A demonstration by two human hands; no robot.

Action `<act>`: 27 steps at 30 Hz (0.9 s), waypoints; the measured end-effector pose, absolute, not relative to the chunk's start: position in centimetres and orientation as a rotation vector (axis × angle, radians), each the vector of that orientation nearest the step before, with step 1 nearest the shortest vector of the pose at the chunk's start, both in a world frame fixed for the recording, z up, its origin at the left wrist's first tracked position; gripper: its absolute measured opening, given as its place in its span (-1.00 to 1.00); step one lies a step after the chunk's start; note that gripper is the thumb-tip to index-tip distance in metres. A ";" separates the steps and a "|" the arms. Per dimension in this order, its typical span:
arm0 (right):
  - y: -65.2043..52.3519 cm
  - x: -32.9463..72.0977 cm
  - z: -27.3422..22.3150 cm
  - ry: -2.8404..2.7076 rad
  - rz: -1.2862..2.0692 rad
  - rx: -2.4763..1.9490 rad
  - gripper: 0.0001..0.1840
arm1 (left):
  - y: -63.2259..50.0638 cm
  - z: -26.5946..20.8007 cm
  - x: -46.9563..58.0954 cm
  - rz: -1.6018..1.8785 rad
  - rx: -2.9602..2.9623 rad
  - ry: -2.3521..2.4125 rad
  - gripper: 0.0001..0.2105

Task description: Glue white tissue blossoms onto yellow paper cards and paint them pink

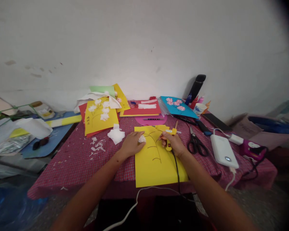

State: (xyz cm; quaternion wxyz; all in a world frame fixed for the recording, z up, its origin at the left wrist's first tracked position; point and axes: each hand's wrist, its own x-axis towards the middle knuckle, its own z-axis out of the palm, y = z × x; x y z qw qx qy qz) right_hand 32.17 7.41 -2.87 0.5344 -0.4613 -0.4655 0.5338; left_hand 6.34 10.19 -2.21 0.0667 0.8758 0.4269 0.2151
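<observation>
My right hand grips a yellow hot glue gun, its nozzle pointing left over a yellow sheet of paper. Dark curved branch lines are drawn on that sheet. At the sheet's upper left edge, my left hand is closed on a small crumpled white paper piece between thumb and fingers. Left of this hand lies a stack of white paper squares, with torn white scraps beside it. The glue gun's black cord runs down across the sheet.
Black scissors and a white power bank lie on the right. Finished flower pictures on yellow paper and blue paper lie at the back. A paper cup stands near paint bottles. A white cable crosses the table's front edge.
</observation>
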 end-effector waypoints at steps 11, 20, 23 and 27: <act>7.0 32.0 -1.9 -1.112 1.282 -1.135 -0.53 | 10.0 -1.9 6.4 0.600 2.644 1.324 -0.48; 7.0 31.8 -1.6 -1.117 1.255 -1.154 -0.54 | 9.4 -0.8 8.4 0.538 2.720 1.503 -0.53; 7.0 31.7 -1.5 -1.131 1.240 -1.154 -0.55 | 9.6 -1.1 8.8 0.585 2.725 1.533 -0.61; 7.0 31.6 -1.5 -1.135 1.231 -1.143 -0.56 | 10.1 -1.9 8.8 0.642 2.720 1.502 -0.63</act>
